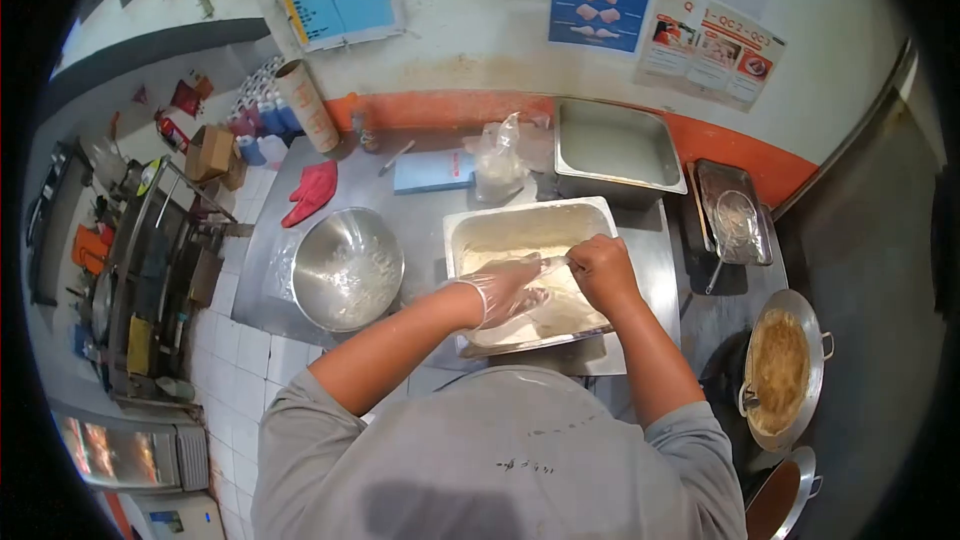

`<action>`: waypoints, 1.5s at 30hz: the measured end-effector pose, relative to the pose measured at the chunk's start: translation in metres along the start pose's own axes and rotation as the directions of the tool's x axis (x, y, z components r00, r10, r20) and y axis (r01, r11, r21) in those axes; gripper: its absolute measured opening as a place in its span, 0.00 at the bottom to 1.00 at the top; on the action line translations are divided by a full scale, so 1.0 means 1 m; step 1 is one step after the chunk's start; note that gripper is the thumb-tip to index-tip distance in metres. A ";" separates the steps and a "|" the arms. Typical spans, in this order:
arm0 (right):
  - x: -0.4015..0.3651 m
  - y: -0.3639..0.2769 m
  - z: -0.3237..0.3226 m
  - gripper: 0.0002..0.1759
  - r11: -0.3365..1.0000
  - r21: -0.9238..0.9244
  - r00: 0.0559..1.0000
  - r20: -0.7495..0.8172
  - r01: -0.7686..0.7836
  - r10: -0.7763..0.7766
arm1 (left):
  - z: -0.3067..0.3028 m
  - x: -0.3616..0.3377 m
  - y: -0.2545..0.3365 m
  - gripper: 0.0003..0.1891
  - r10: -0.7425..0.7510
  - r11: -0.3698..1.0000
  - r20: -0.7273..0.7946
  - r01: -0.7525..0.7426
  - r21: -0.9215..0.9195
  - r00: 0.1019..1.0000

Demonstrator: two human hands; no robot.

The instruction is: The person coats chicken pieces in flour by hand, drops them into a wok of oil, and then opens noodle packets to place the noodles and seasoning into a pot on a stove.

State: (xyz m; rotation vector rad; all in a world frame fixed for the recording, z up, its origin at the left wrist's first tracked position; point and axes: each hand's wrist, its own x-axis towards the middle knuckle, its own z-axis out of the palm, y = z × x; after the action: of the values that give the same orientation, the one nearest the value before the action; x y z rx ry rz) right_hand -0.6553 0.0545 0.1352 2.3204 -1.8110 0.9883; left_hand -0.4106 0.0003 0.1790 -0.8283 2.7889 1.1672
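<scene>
My left hand [505, 290], in a clear disposable plastic glove [490, 302], is over a rectangular pan [455, 235] with its fingers stretched toward the right. My bare right hand [603, 270] is closed on the fingertip end of that glove, above the pan's right side. Pale flour [520, 252] covers the bottom of the pan and coats its walls. To the left stands a round steel bowl [318, 240] with white powder dusted inside.
Behind the pan are a plastic bag [498, 165], a blue box [432, 171] and a deep steel container [615, 150]. A red cloth or mitt [312, 192] lies at the back left. On the right are a strainer [735, 215] and a wok of frothy oil [780, 370].
</scene>
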 end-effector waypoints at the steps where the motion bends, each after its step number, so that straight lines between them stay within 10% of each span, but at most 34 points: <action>1: 0.004 -0.004 0.001 0.05 1.000 0.001 1.000 0.008 0.008 -0.008 | 0.002 -0.002 -0.007 0.31 0.011 0.998 -0.036 -0.013 -0.058 0.999; 9: 0.032 -0.016 -0.018 0.07 0.982 -0.188 0.990 -0.134 0.017 -0.042 | -0.062 -0.088 0.031 0.28 0.081 0.954 -0.249 -0.147 -0.260 0.965; 12: 0.015 0.004 -0.020 0.03 0.935 -0.343 0.993 -0.103 -0.087 0.055 | -0.101 -0.123 0.051 0.29 0.415 0.875 -0.230 -0.455 -0.163 0.880; 15: -0.018 0.014 -0.012 0.45 0.744 -0.608 0.881 0.148 -0.277 0.449 | -0.101 -0.130 0.049 0.31 0.287 0.957 -0.073 -0.290 -0.033 0.955; 18: -0.018 -0.031 -0.036 0.54 0.640 -0.652 0.711 0.214 -0.407 0.670 | -0.073 -0.115 0.028 0.31 -0.009 0.977 0.091 -0.011 0.212 0.996; 20: -0.025 -0.036 -0.045 0.57 0.611 -0.622 0.643 0.216 -0.489 0.735 | -0.061 -0.101 0.021 0.31 -0.024 0.973 -0.039 0.032 0.227 0.999; 22: -0.046 -0.024 -0.048 0.56 0.855 0.056 0.852 0.137 -0.516 0.505 | -0.056 -0.084 0.022 0.35 0.027 0.986 -0.094 -0.011 0.169 0.995; 25: -0.051 -0.045 -0.051 0.55 0.157 0.912 0.835 0.264 -0.379 0.483 | -0.038 -0.053 0.017 0.45 0.295 0.952 -0.522 -0.290 0.093 0.800; 30: -0.051 -0.097 -0.031 0.65 -0.348 0.937 0.781 0.241 -0.032 0.576 | 0.017 -0.018 0.082 0.53 0.585 0.598 -0.717 -0.798 0.066 0.379; 32: -0.068 -0.111 -0.032 0.65 -0.506 0.860 0.823 0.241 0.064 0.514 | 0.042 -0.009 0.098 0.40 0.870 0.392 -0.442 -0.851 0.348 0.220; 34: -0.078 -0.161 -0.080 0.65 -0.354 0.935 0.807 0.194 0.020 0.558 | 0.054 0.042 0.068 0.38 0.854 0.512 -0.312 -0.783 0.353 0.417; 36: -0.113 -0.189 -0.126 0.68 -0.017 1.000 0.814 0.022 -0.016 0.580 | 0.033 0.059 0.087 0.35 0.262 0.958 -0.345 -0.201 0.204 0.901; 38: -0.156 -0.238 -0.173 0.65 0.478 0.876 0.839 -0.308 0.066 0.448 | 0.050 0.033 0.128 0.24 0.534 0.838 -0.656 -0.230 0.495 0.533; 39: -0.177 -0.266 -0.200 0.64 0.828 0.560 0.799 -0.499 0.001 0.337 | 0.083 0.022 0.167 0.24 0.617 0.784 -0.593 -0.342 0.518 0.518; 40: -0.203 -0.293 -0.220 0.63 0.979 0.145 0.779 -0.594 -0.145 0.204 | 0.121 -0.006 0.206 0.28 0.527 0.763 -0.533 -0.645 -0.046 0.662; 41: -0.235 -0.308 -0.223 0.64 0.969 -0.113 0.772 -0.627 -0.220 0.102 | 0.156 -0.043 0.240 0.33 0.487 0.525 -0.332 -0.574 -0.628 0.808; 42: -0.267 -0.314 -0.225 0.64 0.884 -0.368 0.789 -0.615 -0.289 0.003 | 0.184 -0.078 0.271 0.37 0.525 0.189 -0.043 -0.166 -0.968 0.850; 44: -0.340 -0.319 -0.231 0.60 0.789 -0.406 0.794 -0.586 -0.461 0.162 | 0.220 -0.147 0.323 0.48 0.833 0.022 0.185 0.303 -0.953 0.521; 45: -0.386 -0.336 -0.236 0.57 0.598 -0.456 0.709 -0.643 -0.659 0.291 | 0.235 -0.153 0.329 0.49 0.812 -0.130 0.084 0.318 -0.939 0.578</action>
State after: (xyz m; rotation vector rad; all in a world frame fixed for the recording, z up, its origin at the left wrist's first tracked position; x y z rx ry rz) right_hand -0.5107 0.5873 0.2467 1.0058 -2.1138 0.6959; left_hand -0.4799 0.4198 0.2576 0.6391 0.7907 2.8069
